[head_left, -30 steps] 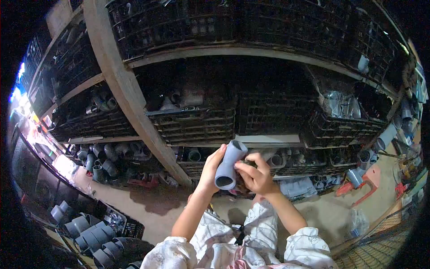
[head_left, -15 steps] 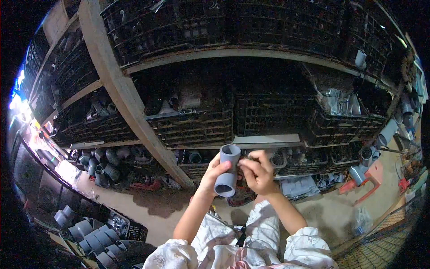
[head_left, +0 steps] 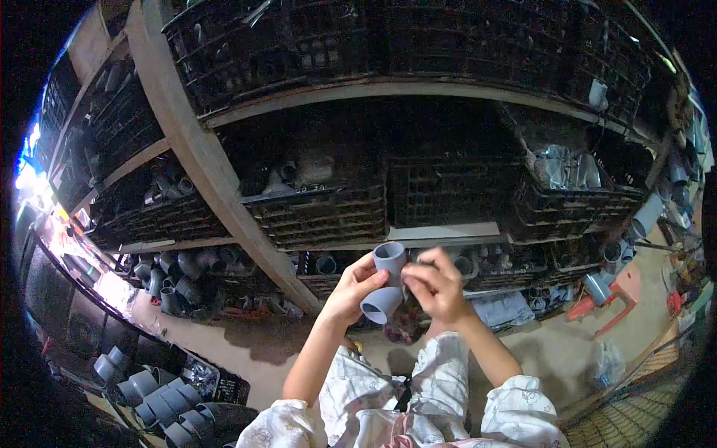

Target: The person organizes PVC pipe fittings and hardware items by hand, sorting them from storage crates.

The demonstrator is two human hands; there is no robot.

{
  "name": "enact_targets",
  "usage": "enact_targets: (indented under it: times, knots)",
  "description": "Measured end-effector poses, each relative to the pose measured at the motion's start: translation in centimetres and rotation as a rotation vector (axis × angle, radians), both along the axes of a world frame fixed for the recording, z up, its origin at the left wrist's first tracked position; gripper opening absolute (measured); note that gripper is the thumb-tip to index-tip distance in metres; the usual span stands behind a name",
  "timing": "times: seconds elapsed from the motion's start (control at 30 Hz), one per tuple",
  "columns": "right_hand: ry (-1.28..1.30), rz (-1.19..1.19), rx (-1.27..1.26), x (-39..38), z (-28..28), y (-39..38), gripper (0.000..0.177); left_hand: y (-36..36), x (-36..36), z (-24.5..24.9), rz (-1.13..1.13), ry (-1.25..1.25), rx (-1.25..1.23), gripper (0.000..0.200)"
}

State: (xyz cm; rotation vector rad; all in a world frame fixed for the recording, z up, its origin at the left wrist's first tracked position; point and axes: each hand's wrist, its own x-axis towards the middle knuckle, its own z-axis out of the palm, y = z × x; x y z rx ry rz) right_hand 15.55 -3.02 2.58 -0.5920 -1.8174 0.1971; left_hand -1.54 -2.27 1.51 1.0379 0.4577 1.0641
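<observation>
A grey pipe fitting (head_left: 389, 278) with round open ends is held upright before my lap. My left hand (head_left: 353, 290) grips its left side, the thumb pressed on the front. Close to the fitting's right side is my right hand (head_left: 437, 287), its fingers bent together in a pinch. What those fingers hold, if anything, is too small and blurred to make out.
Black crates (head_left: 321, 213) fill the shelves ahead, behind a pale upright post (head_left: 202, 160). Grey fittings (head_left: 168, 399) lie at the lower left. A red plastic piece (head_left: 624, 291) and a clear bag (head_left: 609, 364) are on the floor at right.
The fitting has tilted, its lower end now pointing more to the left. My right hand has moved slightly right and its fingers are blurred.
</observation>
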Motion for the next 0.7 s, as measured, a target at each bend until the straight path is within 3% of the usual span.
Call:
enact_targets:
  times: [0.07,0.2,0.3,0.57,0.7]
  knots:
    - [0.073,-0.035,-0.160,0.1,0.4,0.0,0.016,-0.4,0.5,0.6,0.003,-0.007,-0.033,0.047]
    - [-0.007,-0.008,0.031,-0.2,-0.6,-0.5,0.015,-0.2,0.2,0.4,0.045,0.003,0.002,0.050]
    - [-0.049,0.069,0.027,-0.7,-2.0,-1.0,0.016,0.1,-0.7,0.4,0.058,0.008,0.019,0.048]
    - [0.128,-0.095,-0.115,-1.3,0.0,-0.9,0.012,-0.8,0.5,0.9,0.072,-0.029,0.062,0.049]
    - [0.033,0.044,-0.050,-2.6,-2.8,-2.0,0.013,0.1,0.5,0.5,0.160,-0.101,0.103,0.057]
